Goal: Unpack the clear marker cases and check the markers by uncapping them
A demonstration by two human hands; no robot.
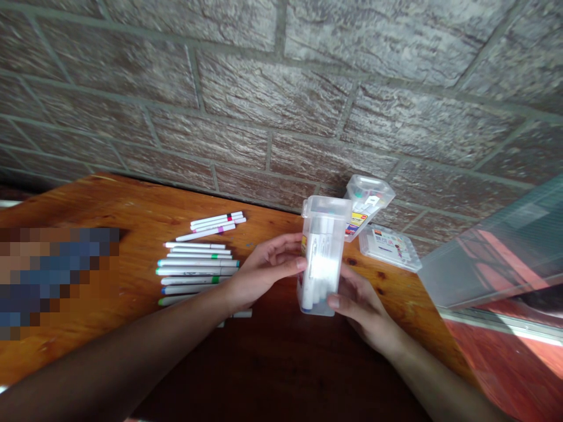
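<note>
Between my hands a clear plastic marker case [326, 225] is held upright, with several white markers [319, 275] standing inside it. My left hand [268, 264] grips the case's left side, its thumb on the near face. Lower down, my right hand [363, 302] is wrapped round the right side, thumb near the bottom corner. To the left, under and beyond my left forearm, several white markers with coloured ends [197, 271] lie side by side. A smaller group of thin white markers [215, 225] rests farther back.
A second clear case [369, 196] with markers in it stands against the brick wall [237, 129]. Beside it a flat clear plastic box [390, 247] lies near the right edge of the wooden table [132, 205]. A translucent panel [497, 234] is at the right. One area at left is pixelated.
</note>
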